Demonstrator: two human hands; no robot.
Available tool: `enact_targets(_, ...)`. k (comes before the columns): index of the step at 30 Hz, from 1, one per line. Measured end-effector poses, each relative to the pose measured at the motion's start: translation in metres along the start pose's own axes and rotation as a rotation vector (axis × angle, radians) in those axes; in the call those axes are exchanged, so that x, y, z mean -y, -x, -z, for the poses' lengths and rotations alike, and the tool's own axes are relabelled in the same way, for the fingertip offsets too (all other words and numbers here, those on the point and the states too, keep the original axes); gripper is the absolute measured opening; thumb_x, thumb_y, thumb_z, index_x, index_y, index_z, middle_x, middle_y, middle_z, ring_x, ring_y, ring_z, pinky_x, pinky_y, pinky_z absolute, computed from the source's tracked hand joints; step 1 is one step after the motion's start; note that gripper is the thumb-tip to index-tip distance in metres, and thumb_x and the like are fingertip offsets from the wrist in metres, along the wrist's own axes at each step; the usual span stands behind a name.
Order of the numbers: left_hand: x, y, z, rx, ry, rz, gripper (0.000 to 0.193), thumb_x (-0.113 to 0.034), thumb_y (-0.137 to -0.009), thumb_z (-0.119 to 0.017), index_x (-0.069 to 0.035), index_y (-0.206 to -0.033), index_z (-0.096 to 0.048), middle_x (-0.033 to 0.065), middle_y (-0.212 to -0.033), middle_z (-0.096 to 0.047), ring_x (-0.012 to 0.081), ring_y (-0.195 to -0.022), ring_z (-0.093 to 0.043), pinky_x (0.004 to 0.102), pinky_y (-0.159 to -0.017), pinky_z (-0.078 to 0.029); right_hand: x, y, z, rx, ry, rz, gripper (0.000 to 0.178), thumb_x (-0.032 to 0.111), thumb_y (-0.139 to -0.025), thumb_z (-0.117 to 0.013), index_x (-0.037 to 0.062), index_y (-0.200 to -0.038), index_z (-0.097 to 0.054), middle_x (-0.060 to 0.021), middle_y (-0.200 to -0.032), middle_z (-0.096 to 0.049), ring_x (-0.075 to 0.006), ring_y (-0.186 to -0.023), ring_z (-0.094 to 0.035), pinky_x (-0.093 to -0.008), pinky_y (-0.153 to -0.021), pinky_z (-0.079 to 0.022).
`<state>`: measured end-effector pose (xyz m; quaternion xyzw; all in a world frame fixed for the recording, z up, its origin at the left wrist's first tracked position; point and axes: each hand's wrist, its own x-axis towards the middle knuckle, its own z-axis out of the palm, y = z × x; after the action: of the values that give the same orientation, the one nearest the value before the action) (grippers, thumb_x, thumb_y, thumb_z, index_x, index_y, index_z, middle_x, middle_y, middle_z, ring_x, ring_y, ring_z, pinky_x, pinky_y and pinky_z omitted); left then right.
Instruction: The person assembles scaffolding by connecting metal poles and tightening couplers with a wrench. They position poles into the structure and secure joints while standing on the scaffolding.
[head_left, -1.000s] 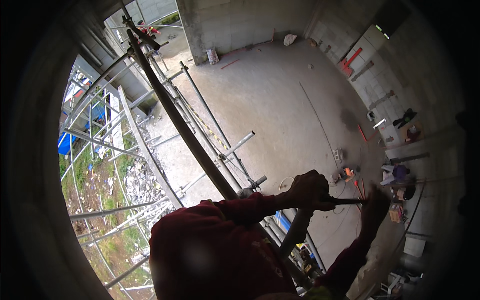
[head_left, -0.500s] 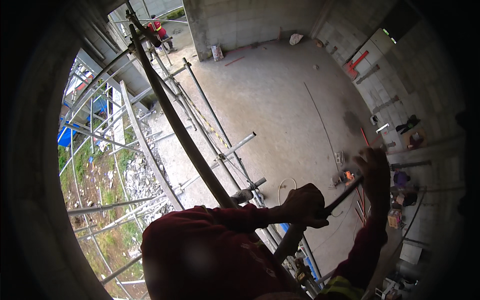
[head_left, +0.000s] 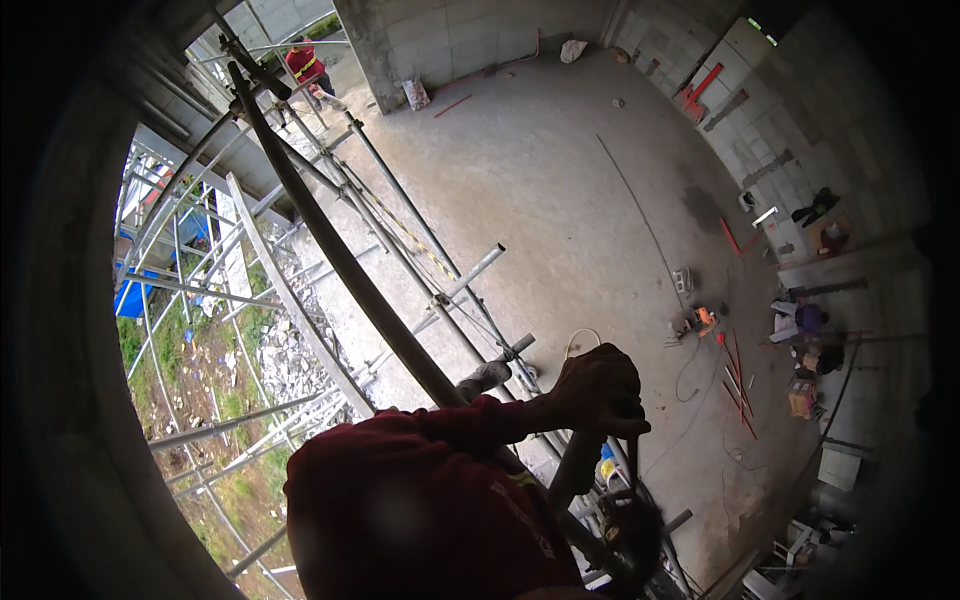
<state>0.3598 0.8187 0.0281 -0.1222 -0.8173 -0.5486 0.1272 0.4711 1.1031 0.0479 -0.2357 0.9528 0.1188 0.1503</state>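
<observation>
My left hand [head_left: 598,388], at the end of a red sleeve [head_left: 430,500], is closed around the top of a short grey scaffold tube [head_left: 573,470] by a joint of the scaffold. A thin dark tool handle [head_left: 632,455] runs almost straight down from that joint. My right hand [head_left: 630,528], dark and partly in shadow, grips the handle's lower end just below my left hand. A long dark diagonal pole [head_left: 330,250] rises from beside my left arm toward the upper left.
Grey scaffold tubes [head_left: 470,275] stick out over a concrete floor [head_left: 560,200] far below. Tools, cables and bags [head_left: 800,330] lie along the block wall at right. A person in red [head_left: 305,65] stands at the far top. At left is open ground with rubble [head_left: 280,360].
My right hand has swung from out at the right, level with my left hand, down to below it, turning the tool handle from roughly level to nearly vertical. My left hand keeps its grip.
</observation>
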Motion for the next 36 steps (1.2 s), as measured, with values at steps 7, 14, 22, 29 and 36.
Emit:
enact_targets(7, 0.002, 0.007, -0.003, -0.060, 0.048, 0.034, 0.039, -0.047, -0.059, -0.080, -0.012, -0.067, -0.066, 0.0021, -0.073, -0.061, 0.0247, -0.086, -0.062, 0.0405, -0.064, -0.048, -0.059, -0.238, 0.190, -0.655, 0.131, 0.423, 0.018, 0.004, -0.069, -0.071, 0.0096, -0.085, -0.068, -0.0097, -0.085, -0.058, -0.0305, -0.095, -0.058, -0.0443, -0.092, -0.046)
enact_targets(14, -0.001, 0.008, 0.004, -0.004, 0.061, 0.075, 0.039, -0.047, -0.060, -0.081, -0.012, -0.065, -0.065, 0.0035, -0.072, -0.061, 0.0253, -0.084, -0.062, 0.0405, -0.062, -0.048, -0.036, -0.233, 0.191, -0.679, 0.026, 0.363, 0.029, 0.000, -0.066, -0.066, 0.0097, -0.094, -0.068, -0.0085, -0.098, -0.060, -0.0290, -0.105, -0.058, -0.0472, -0.113, -0.038)
enact_targets(22, 0.003, 0.005, -0.005, -0.060, -0.053, -0.103, 0.034, -0.044, -0.062, -0.081, -0.013, -0.065, -0.069, 0.0029, -0.072, -0.064, 0.0255, -0.078, -0.064, 0.0376, -0.070, -0.052, -0.017, -0.012, 0.032, -0.465, -0.281, -0.357, 0.026, 0.018, -0.098, -0.050, 0.0223, -0.115, -0.069, -0.0067, -0.086, -0.064, -0.0298, -0.078, -0.064, -0.0483, -0.070, -0.047)
enact_targets(29, 0.001, 0.008, -0.001, 0.044, -0.073, -0.039, 0.047, -0.059, -0.065, -0.077, -0.012, -0.070, -0.071, 0.0027, -0.076, -0.065, 0.0263, -0.086, -0.063, 0.0392, -0.070, -0.052, 0.101, 0.039, -0.009, -0.548, -0.762, -0.361, 0.022, 0.026, -0.093, -0.065, 0.0116, -0.109, -0.067, -0.0128, -0.082, -0.068, -0.0327, -0.071, -0.066, -0.0448, -0.064, -0.049)
enact_targets(36, 0.004, 0.009, -0.006, -0.064, -0.005, -0.021, 0.046, -0.058, -0.065, -0.077, -0.013, -0.068, -0.069, 0.0027, -0.074, -0.064, 0.0260, -0.083, -0.062, 0.0388, -0.068, -0.050, -0.007, -0.021, 0.106, -0.231, -0.233, -0.393, 0.024, 0.028, -0.099, -0.052, 0.0121, -0.105, -0.069, -0.0149, -0.086, -0.069, -0.0339, -0.075, -0.067, -0.0455, -0.064, -0.051)
